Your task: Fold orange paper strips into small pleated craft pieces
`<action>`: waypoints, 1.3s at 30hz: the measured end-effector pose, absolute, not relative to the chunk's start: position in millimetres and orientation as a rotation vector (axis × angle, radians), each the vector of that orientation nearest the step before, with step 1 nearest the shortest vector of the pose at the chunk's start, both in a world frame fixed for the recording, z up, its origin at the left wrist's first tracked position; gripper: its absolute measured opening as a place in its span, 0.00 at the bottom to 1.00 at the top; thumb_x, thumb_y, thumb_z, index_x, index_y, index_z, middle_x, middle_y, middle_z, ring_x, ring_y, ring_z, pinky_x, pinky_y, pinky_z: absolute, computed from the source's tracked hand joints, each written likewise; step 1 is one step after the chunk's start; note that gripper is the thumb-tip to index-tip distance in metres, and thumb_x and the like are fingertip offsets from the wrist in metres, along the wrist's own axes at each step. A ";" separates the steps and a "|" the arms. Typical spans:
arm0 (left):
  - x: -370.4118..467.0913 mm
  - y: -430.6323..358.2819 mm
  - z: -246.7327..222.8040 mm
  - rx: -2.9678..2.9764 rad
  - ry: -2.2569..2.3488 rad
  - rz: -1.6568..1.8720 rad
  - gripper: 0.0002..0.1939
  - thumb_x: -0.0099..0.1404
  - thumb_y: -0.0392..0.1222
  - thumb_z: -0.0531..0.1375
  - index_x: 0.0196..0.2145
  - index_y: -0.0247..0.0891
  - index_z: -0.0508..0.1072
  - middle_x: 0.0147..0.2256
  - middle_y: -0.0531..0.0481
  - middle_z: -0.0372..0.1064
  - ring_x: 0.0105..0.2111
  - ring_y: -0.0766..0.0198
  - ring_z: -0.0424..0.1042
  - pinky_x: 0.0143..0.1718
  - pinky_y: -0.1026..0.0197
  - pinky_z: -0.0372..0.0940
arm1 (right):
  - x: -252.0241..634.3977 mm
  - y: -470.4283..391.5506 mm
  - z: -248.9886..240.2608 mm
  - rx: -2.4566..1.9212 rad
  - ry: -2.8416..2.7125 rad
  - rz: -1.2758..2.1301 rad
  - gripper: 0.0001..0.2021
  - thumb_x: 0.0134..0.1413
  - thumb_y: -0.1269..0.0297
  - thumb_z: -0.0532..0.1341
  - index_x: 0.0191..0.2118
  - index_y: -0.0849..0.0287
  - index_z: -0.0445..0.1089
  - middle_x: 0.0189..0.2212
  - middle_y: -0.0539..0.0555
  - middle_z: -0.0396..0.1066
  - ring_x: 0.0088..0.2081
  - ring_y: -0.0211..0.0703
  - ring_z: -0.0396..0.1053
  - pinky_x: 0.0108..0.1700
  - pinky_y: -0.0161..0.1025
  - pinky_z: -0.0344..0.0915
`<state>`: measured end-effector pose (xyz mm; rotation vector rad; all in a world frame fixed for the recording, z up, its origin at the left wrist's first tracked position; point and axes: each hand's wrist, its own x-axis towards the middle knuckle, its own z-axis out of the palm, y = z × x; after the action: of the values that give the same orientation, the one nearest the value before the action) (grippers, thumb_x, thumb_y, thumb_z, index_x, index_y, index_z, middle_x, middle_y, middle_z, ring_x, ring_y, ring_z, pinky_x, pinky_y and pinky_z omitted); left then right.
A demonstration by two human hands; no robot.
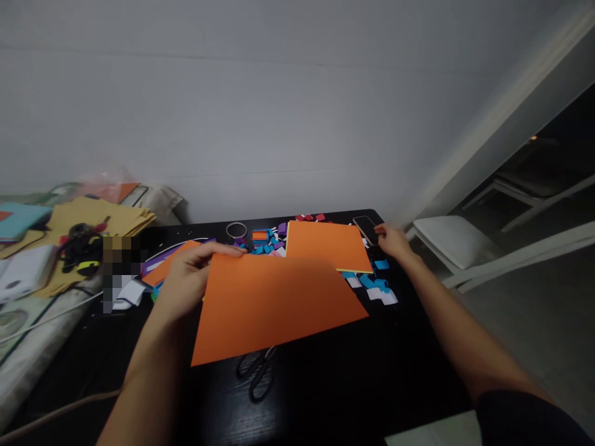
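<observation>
My left hand (188, 275) grips the upper left edge of an orange sheet of paper (279, 306), which is raised at a tilt over the table. At the far right corner, my right hand (394, 241) has its fingers closed at the edge of a dark phone (365, 228). A second orange sheet (325, 244), with a yellow edge showing beneath it, rests on small cut pieces of coloured paper. Black-handled scissors (261, 378) lie below the held sheet, which hides their blades.
Blue and white paper pieces (381, 291) lie at the right, with a ring (236, 230) at the back. Brown paper (100, 214), a dark cable bundle (79, 248) and a white device (25, 272) sit at the left. A white chair (458, 241) stands beyond the black table (334, 396).
</observation>
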<state>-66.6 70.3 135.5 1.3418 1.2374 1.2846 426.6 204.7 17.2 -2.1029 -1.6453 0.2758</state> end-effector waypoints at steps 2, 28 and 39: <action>-66.5 70.0 135.1 1.319 1.272 1.210 0.10 0.51 0.46 0.74 0.31 0.41 0.85 0.42 0.42 0.83 0.35 0.57 0.79 0.35 0.59 0.72 | 422.1 201.0 18.7 -2.113 -1.654 0.301 0.12 0.69 0.59 0.65 0.50 0.61 0.74 0.48 0.57 0.77 0.49 0.48 0.77 0.54 0.53 0.74; -48.9 66.8 124.1 1.437 1.048 0.951 0.14 0.62 0.51 0.70 0.42 0.42 0.82 0.38 0.46 0.82 0.35 0.58 0.79 0.34 0.61 0.72 | 200.9 85.2 105.7 -0.804 -1.911 1.687 0.37 0.48 0.57 0.77 0.64 0.54 0.68 0.51 0.57 0.79 0.54 0.55 0.77 0.57 0.51 0.74; -41.2 75.2 114.2 1.178 1.117 1.261 0.26 0.56 0.49 0.75 0.50 0.42 0.75 0.32 0.54 0.75 0.32 0.64 0.77 0.33 0.64 0.73 | 215.9 89.1 108.0 -0.942 -1.292 1.487 0.21 0.53 0.55 0.73 0.50 0.54 0.72 0.51 0.58 0.79 0.54 0.57 0.78 0.60 0.59 0.73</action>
<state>-41.2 75.2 114.2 1.1781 1.1169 1.2613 215.9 89.1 108.0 -0.9424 -1.2923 1.4874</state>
